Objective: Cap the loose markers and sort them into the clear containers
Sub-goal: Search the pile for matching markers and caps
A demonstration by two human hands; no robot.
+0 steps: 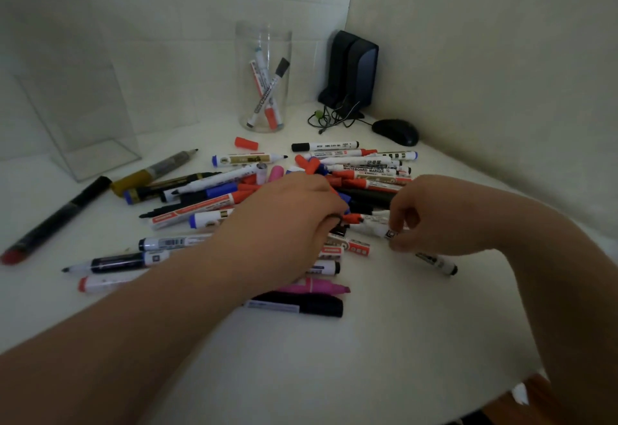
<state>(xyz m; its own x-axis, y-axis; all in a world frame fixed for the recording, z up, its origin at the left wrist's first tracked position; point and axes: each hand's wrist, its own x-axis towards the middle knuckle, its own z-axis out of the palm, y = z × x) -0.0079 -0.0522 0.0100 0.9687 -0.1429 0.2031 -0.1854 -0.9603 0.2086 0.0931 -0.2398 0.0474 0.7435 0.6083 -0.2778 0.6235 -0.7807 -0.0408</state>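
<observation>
Only a few markers (pixel 267 98) in jar (pixel 243 66)

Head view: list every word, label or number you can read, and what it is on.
"WHITEBOARD MARKER": white marker at the pile's far side.
Print on the held marker, pinched by the right hand: too blurred.
Labels on other markers, including those in the clear jar: too blurred.

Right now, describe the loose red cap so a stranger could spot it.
Find the tall clear jar at the back of the white table. The loose red cap lies just in front of its base. Unlike red caps in the marker pile, it sits alone, on no marker.
</observation>
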